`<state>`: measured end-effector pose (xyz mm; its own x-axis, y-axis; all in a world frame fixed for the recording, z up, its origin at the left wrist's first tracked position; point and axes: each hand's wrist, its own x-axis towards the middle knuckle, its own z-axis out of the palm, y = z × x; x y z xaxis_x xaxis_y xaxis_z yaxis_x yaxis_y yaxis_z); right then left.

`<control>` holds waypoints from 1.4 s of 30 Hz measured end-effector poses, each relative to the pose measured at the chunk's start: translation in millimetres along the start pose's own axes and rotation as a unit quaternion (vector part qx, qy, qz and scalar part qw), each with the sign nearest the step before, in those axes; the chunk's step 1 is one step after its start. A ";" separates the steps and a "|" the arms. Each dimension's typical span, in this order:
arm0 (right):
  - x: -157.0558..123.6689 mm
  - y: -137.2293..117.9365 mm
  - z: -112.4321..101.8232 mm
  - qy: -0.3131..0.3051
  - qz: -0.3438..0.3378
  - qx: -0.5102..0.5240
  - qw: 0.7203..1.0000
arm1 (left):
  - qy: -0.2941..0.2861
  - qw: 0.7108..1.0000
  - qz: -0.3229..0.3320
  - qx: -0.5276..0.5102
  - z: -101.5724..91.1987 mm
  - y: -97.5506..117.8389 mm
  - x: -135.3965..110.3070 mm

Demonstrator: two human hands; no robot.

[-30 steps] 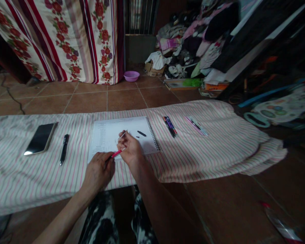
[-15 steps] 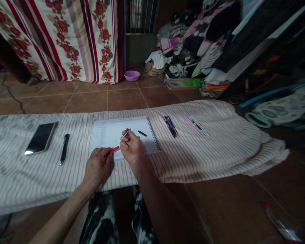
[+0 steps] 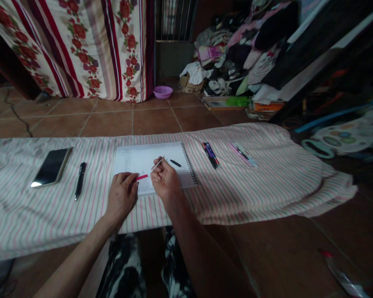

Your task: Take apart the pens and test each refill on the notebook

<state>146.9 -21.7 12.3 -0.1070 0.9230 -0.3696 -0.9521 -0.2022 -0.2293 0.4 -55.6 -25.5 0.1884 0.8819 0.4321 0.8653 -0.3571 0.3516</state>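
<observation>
A spiral notebook (image 3: 149, 151) lies open on the striped cloth, with faint writing on its page. My left hand (image 3: 123, 194) rests at its near left edge, fingers closed on a red pen (image 3: 142, 177) whose end points right. Over the page, my right hand (image 3: 166, 179) pinches a thin whitish stick (image 3: 158, 163) that slants up to the right; whether it is a pen or a refill I cannot tell. Just past the right fingers, a small black pen cap (image 3: 175, 163) lies on the paper.
The striped cloth (image 3: 267, 186) covers a low table. Left of the notebook are a phone (image 3: 51, 167) and a black pen (image 3: 80, 181); to the right lie several dark pens (image 3: 210, 155) and some pink and pale pens (image 3: 243, 155). A purple basin (image 3: 163, 92) stands on the floor.
My left hand has shifted slightly up along the notebook's edge with the red pen, which now lies flatter. My right hand still pinches the whitish stick, and the view has shifted slightly.
</observation>
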 end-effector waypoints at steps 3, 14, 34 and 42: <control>0.0 0.3 0.3 0.008 -0.002 -0.005 1.000 | 0.022 1.000 0.006 -0.004 -0.8 0.5 -2.0; -1.1 4.4 1.9 0.018 0.019 0.010 1.000 | 0.057 0.997 0.030 -0.034 -1.2 5.3 -2.8; -5.0 15.1 1.2 -0.014 -0.017 -0.098 0.995 | -0.069 0.921 -0.218 -0.314 -5.7 48.8 10.3; -9.2 21.9 2.4 -0.032 -0.035 -0.137 0.989 | -0.074 0.893 -0.236 -0.376 -6.5 47.6 9.8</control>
<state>126.4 -33.8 12.8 -0.0692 0.9550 -0.2883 -0.8450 -0.2097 -0.4919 40.4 -66.0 0.8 -0.0079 0.9999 -0.0068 0.3182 0.0090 0.9480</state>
